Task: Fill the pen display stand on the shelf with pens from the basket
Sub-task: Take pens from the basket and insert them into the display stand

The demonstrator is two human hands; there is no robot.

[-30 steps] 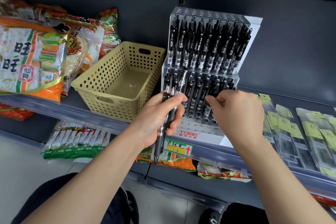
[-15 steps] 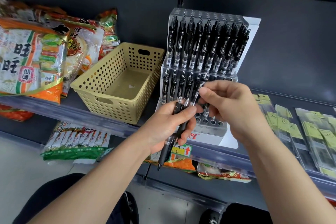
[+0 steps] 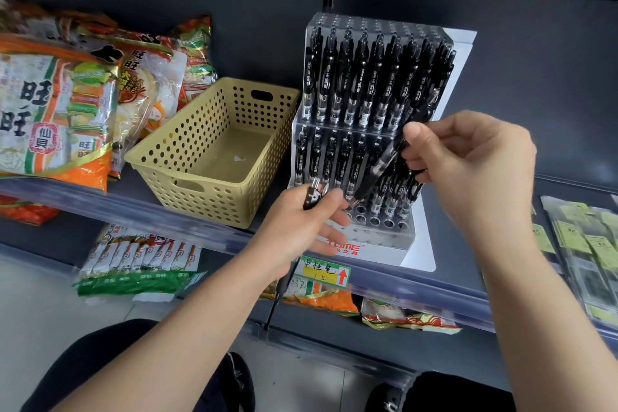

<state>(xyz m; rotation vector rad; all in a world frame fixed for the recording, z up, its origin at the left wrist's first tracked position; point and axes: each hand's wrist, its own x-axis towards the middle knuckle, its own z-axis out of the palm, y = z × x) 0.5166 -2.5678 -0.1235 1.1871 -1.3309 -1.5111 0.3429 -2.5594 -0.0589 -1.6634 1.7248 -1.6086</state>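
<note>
At the stand (image 3: 368,244), the right hand (image 3: 468,170) has just pulled a pen (image 3: 381,167) from the left hand (image 3: 307,227) — grip pinching it, tilted above empty front holes (image 3: 374,221); left grip clasps the last pens (image 3: 312,199) — basket (image 3: 214,201) holds none.

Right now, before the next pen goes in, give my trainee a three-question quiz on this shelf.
1. True or false: the basket holds pens.
2. The left hand grips spare pens. The right hand pinches: A a snack bag; B one tilted pen; C nothing.
3. Fill in: the display stand's empty holes lie in its ___ row.
Key: 1 false; 2 B; 3 front.
</note>
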